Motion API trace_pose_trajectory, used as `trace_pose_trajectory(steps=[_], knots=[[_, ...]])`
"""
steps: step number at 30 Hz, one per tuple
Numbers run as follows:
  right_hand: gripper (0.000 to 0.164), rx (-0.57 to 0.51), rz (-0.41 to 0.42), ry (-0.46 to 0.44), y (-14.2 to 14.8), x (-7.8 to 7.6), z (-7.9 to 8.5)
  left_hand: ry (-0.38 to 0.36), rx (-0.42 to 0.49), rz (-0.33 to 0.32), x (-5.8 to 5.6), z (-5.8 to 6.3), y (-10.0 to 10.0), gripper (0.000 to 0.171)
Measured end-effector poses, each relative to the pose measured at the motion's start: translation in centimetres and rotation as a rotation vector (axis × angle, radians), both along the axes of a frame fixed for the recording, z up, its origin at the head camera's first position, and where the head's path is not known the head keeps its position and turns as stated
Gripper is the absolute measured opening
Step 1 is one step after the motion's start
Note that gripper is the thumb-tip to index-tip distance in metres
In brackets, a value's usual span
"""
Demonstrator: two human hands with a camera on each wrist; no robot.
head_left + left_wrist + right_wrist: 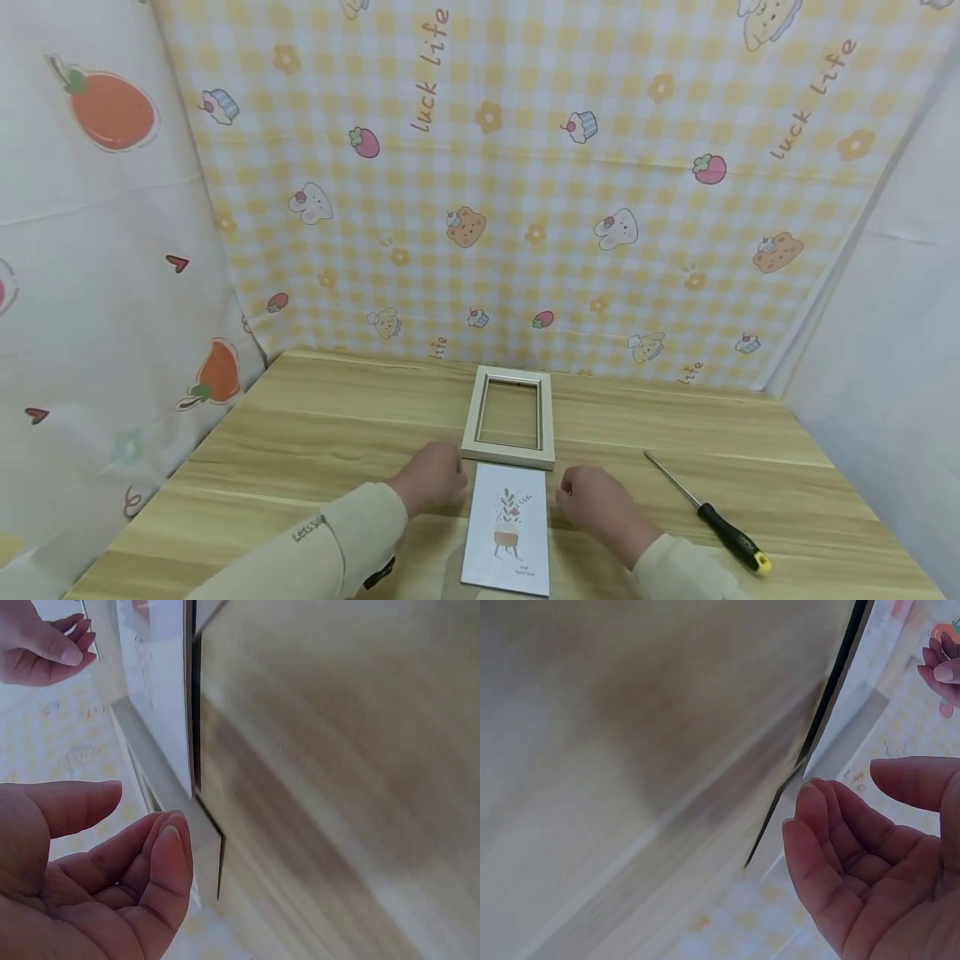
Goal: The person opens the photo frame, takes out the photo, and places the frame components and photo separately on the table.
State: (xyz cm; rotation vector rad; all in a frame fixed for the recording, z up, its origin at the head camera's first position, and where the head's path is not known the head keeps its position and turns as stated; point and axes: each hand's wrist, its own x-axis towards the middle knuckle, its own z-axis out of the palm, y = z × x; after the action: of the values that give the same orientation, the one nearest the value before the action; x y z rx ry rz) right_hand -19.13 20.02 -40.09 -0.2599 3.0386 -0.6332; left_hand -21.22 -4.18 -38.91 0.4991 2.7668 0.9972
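Observation:
A flat panel (507, 530) with a potted-plant picture lies on the table between my two hands. Just beyond it is a pale picture frame (471, 421) with an open middle, through which the wood shows. My left hand (433, 477) is at the panel's left side, near the frame's lower left corner. On the other side, my right hand (600, 503) is beside the panel's right edge. In the left wrist view, the left hand's fingers (171, 855) are loosely curled with the thumb apart. The right hand's fingers (810, 847) look the same, holding nothing.
A screwdriver (723, 530) with a black and yellow handle lies to the right of my right hand, its tip pointing away from me. The wood-grain table (337, 417) ends at a checked cloth (525, 183) behind, with white cloths at both sides.

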Motion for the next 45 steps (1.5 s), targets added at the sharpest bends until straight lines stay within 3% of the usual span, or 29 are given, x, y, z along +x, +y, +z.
trace_pose_trajectory(steps=[9, 15, 21, 34, 45], knots=[[0.012, 0.015, 0.051, -0.025, -0.6, 1.0, -0.9, 0.034, 0.003, -0.031, 1.2, -1.5, 0.4, 0.031], [0.012, 0.013, 0.063, -0.042, -1.1, 1.4, -1.0, 0.023, -0.027, -0.017, 1.6, -2.0, 0.6, 0.039], [0.012, 0.023, 0.059, -0.069, -1.3, 1.4, -1.0, -0.027, -0.031, 0.003, 1.8, -2.1, 0.9, 0.050], [0.011, 0.004, 0.057, -0.080, -1.6, 1.5, -1.0, -0.072, -0.107, 0.045, 1.7, -2.7, 1.9, 0.045], [0.016, -0.013, 0.077, -0.052, -1.7, 1.7, -1.2, -0.054, -0.114, 0.042, 2.0, -2.3, 2.1, 0.044]])
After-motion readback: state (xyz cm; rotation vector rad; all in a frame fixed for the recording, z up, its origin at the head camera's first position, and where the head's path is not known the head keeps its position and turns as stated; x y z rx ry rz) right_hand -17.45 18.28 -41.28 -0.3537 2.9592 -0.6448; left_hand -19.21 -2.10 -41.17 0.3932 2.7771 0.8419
